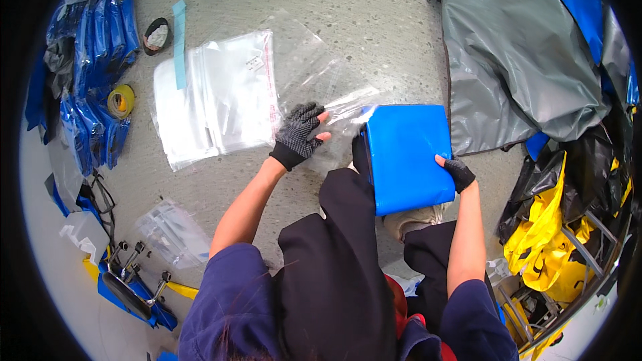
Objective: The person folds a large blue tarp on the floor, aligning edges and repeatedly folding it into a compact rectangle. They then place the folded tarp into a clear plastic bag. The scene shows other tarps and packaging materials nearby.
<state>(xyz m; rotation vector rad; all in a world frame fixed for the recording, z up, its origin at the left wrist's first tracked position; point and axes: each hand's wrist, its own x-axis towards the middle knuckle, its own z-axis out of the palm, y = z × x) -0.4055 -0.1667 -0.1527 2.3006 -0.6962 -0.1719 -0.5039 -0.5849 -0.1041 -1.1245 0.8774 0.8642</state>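
Observation:
My right hand [459,171], in a dark fingerless glove, grips the right edge of a folded blue plastic sheet [411,160] with its thumb on top. The sheet stands upright or tilted in front of my knees; its underside is hidden. My left hand [299,135], in a grey dotted glove with bare fingertips, is over a loose clear plastic bag [328,83], its thumb and fingers apart. That bag reaches from the floor to the sheet's upper left corner. Just left of my left hand lies a stack of clear plastic bags [217,97].
A strip of light blue tape [179,43] crosses the stack's edge. Black tape [157,36] and yellow tape [121,101] rolls sit near wrapped blue packs [93,47] at left. A grey sheet [515,60] spreads at right, above yellow and black material [542,241].

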